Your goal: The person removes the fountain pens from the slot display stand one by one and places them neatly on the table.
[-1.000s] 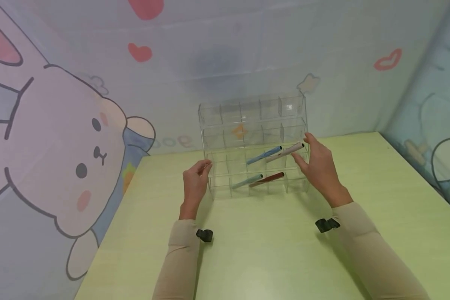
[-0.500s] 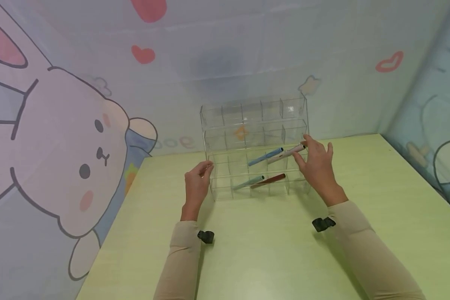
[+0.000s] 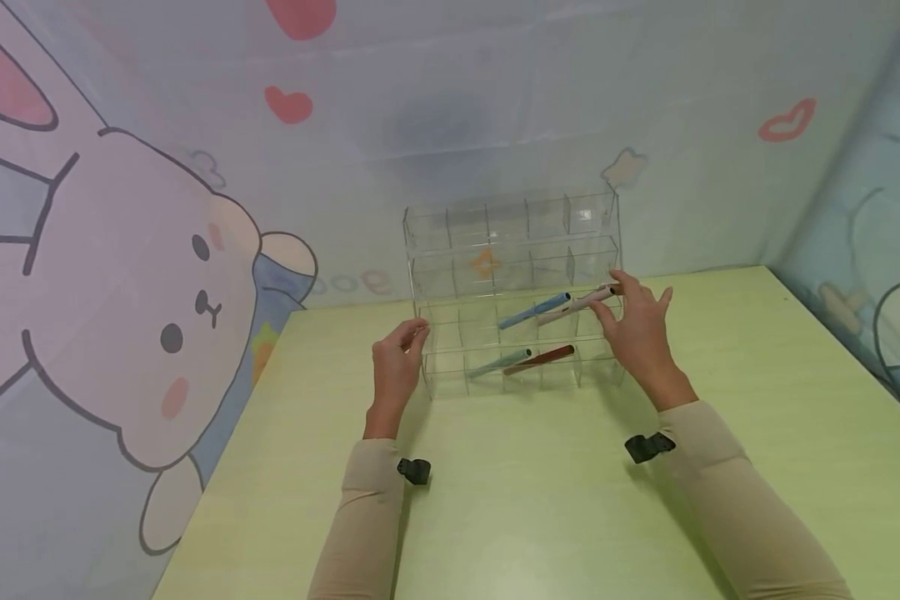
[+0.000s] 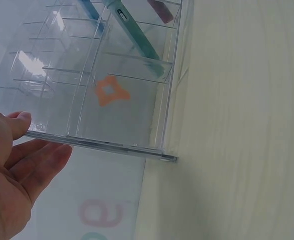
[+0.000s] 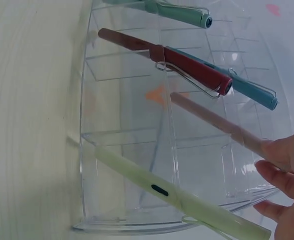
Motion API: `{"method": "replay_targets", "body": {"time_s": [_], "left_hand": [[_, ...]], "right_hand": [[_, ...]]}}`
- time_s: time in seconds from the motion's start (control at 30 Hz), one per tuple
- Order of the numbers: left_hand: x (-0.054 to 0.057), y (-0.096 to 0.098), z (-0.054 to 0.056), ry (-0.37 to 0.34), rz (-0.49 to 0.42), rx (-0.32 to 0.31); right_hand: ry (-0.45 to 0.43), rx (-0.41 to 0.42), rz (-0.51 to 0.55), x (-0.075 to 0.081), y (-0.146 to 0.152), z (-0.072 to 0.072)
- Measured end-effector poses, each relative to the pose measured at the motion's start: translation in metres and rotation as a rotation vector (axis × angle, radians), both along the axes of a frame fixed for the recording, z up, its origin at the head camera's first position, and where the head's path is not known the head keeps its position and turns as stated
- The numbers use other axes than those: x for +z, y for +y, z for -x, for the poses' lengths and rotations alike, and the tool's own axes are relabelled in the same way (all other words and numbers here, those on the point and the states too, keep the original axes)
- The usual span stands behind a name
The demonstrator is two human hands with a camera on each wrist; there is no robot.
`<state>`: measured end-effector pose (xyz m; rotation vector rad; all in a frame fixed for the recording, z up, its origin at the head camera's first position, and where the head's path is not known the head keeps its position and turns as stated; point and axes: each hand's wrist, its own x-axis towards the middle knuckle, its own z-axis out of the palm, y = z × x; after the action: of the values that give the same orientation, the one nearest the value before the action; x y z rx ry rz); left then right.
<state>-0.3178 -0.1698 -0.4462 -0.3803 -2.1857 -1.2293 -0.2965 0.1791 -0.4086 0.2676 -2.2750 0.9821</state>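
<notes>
Right hand (image 3: 640, 333): thumb and finger pinched down to the thickness of the pink pen (image 5: 217, 122), near its upper end; the other fingers are off it.
Left hand (image 3: 396, 367): nearly closed, gripping the side panel of the rack (image 4: 111, 146) with the thumb on one face and fingers on the other. Probably just steadying it.
Pink pen: leaning in the rack's second row up, just right of the blue pen (image 3: 534, 311).
Front row: teal pen (image 3: 501, 363), red pen (image 3: 542, 359), plus a lime pen (image 5: 182, 200) at the right end (can't pick that one out in the head view, tbh).
Pen step: my guess is seating the pink pen — though lifting it out could look the same.
Next for the fingers: if it's seated, ease the right ones off without dragging the pen, rack held meanwhile.
Versus a second ago: same slots for the pens, same left grip — but one outer finger of the right hand now sticks up separately.
</notes>
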Motion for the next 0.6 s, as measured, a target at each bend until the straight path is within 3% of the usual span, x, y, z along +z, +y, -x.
{"method": "replay_targets", "body": {"time_s": [0.43,0.6], "left_hand": [[0.0004,0.0048,0.002,-0.002,0.003,-0.005],[-0.0013,0.0025,0.0017,0.023,0.003,-0.002]], "right_hand": [[-0.113,0.025,0.276,0.0043,0.0092,-0.0024],[-0.041,0.02,0.281,0.0039,0.0055,-0.0038]]}}
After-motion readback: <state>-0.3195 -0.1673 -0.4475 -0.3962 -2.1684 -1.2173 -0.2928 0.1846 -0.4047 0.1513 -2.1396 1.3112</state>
